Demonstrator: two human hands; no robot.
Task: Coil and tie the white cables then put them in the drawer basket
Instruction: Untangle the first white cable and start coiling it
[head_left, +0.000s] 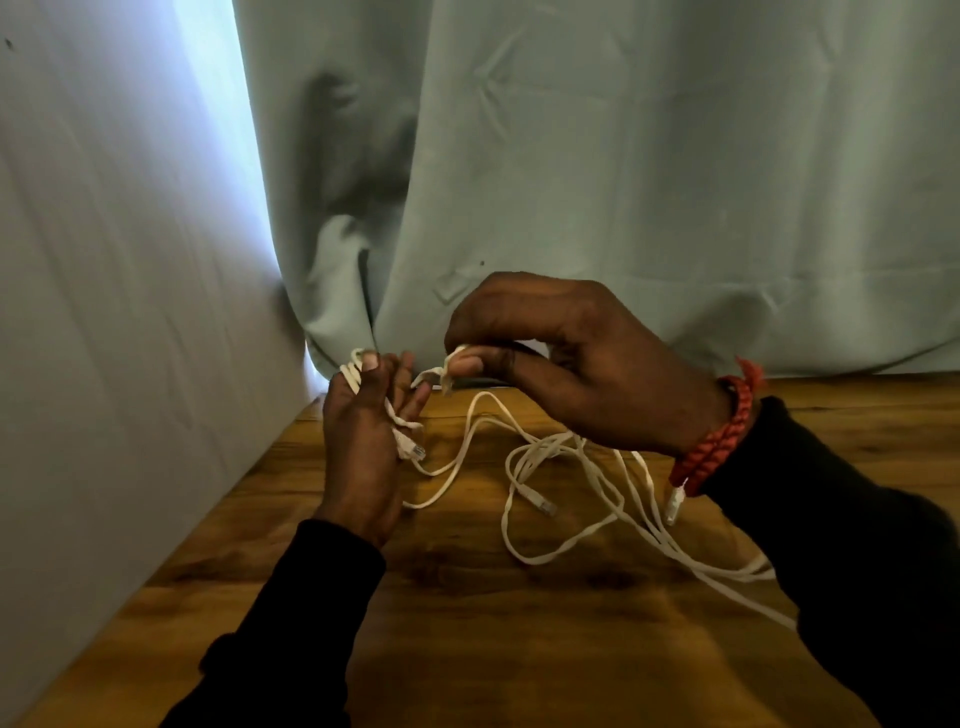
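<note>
Cable (561, 467), white, thin and limp, lies mostly in loose tangled loops on the wooden counter (519, 649), with several turns wound round the left hand (363, 441). Left fingers (402, 379) stand fairly straight as a former, thumb pinning the turns. Right hand (561, 353) pinches the running strand between thumb and forefinger. Judged light, floppy and springy, so coils will slacken unless pinned. Plug ends (540, 503) are rigid; best held on the cord just beside them. Curtain (623, 156) hangs behind. Drawer basket not seen.

My left hand (363, 447) wound with cable turns, left of my right hand (566, 358) pinching a strand, cables (561, 499) sprawled on table (467, 649) beneath, curtain (623, 156) behind
</note>
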